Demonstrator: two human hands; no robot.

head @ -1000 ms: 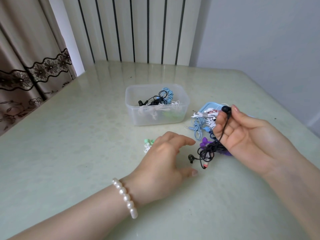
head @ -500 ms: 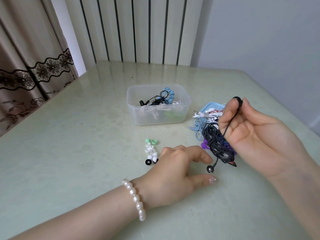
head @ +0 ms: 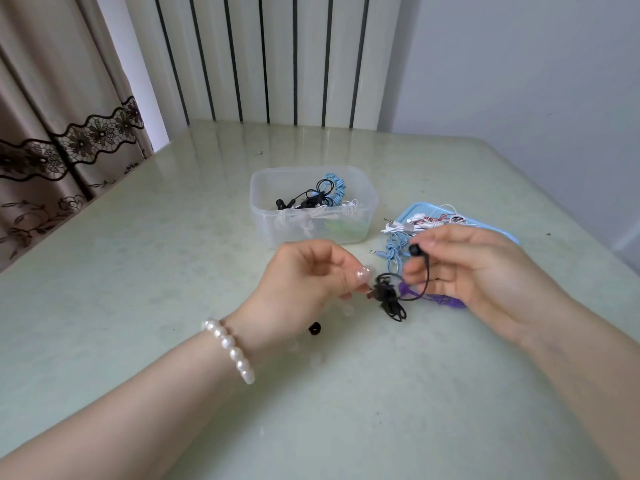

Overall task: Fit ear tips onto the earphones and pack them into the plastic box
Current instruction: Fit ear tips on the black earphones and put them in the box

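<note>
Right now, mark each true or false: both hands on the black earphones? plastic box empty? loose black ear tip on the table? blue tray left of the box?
1. Both hands hold the black earphones. True: the right hand pinches an earbud, the left hand grips the other end.
2. The plastic box is empty. False: it holds black, blue and white earphones.
3. A loose black ear tip lies on the table. True.
4. The blue tray sits left of the box. False: it sits to its right.
</note>
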